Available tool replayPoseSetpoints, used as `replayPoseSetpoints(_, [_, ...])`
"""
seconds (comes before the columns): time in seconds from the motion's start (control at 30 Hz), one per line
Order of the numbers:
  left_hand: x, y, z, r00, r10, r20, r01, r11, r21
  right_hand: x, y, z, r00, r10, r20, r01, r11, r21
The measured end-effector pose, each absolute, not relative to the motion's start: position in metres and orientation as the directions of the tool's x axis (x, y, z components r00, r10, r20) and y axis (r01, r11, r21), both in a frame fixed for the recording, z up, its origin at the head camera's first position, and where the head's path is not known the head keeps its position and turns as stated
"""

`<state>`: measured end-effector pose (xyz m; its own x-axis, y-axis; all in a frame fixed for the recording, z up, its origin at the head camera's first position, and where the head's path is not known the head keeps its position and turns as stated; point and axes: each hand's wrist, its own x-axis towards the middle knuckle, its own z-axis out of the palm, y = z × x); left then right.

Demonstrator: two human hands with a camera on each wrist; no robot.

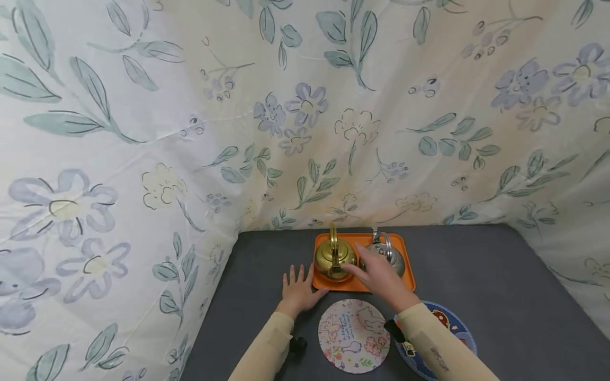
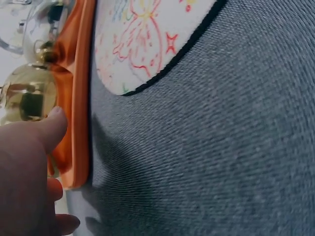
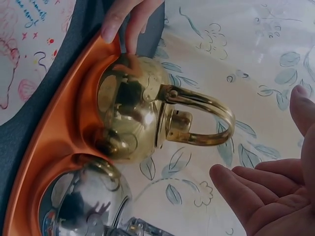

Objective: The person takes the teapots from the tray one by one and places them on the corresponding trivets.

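Observation:
A shiny gold kettle point(image 1: 325, 260) with an upright handle stands on the left part of an orange tray point(image 1: 350, 285). Beside it on the same tray is a silver kettle point(image 1: 398, 260), partly hidden by my right hand in the head view. My left hand point(image 1: 299, 292) lies with spread fingers at the tray's left edge, its thumb point(image 2: 55, 129) by the gold kettle. My right hand point(image 1: 381, 278) hovers near the gold kettle; in the right wrist view its extended fingers point(image 3: 256, 189) are apart from the handle and hold nothing.
A round pink-and-white mat point(image 1: 354, 336) with drawings lies in front of the tray. To its right, a round blue mat point(image 1: 459, 333) is partly covered by my right sleeve. Leaf-and-flower patterned cloth point(image 1: 305, 159) hangs behind the dark grey table point(image 1: 486, 275).

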<state>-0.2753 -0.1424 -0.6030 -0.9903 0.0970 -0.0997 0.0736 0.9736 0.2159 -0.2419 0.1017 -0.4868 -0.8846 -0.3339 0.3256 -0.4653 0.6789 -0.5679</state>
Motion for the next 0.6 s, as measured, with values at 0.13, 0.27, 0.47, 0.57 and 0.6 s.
replayPoseSetpoints(0.13, [-0.275,-0.142,-0.605,-0.989,0.105,-0.102,0.082,0.975,0.205,-0.247,0.095,-0.488,-0.888,-0.329,0.321,-0.459,0.663,-0.591])
replayPoseSetpoints(0.27, [-0.271,-0.143,-0.609,-0.99,0.094,-0.11,0.071,0.978,0.196,-0.255,0.086,-0.497,-0.892,-0.334,0.304,-0.452,0.647,-0.614])
replayPoseSetpoints(0.47, [-0.271,-0.142,-0.614,-0.993,0.076,-0.091,0.052,0.969,0.241,-0.266,0.074,-0.503,-0.913,-0.314,0.26,-0.406,0.645,-0.648])
replayPoseSetpoints(0.57, [-0.276,-0.14,-0.614,-0.995,0.067,-0.08,0.046,0.969,0.244,-0.272,0.071,-0.501,-0.919,-0.295,0.262,-0.394,0.656,-0.643])
replayPoseSetpoints(0.6, [-0.277,-0.139,-0.614,-0.995,0.064,-0.081,0.043,0.969,0.242,-0.274,0.07,-0.501,-0.921,-0.291,0.26,-0.39,0.664,-0.638])
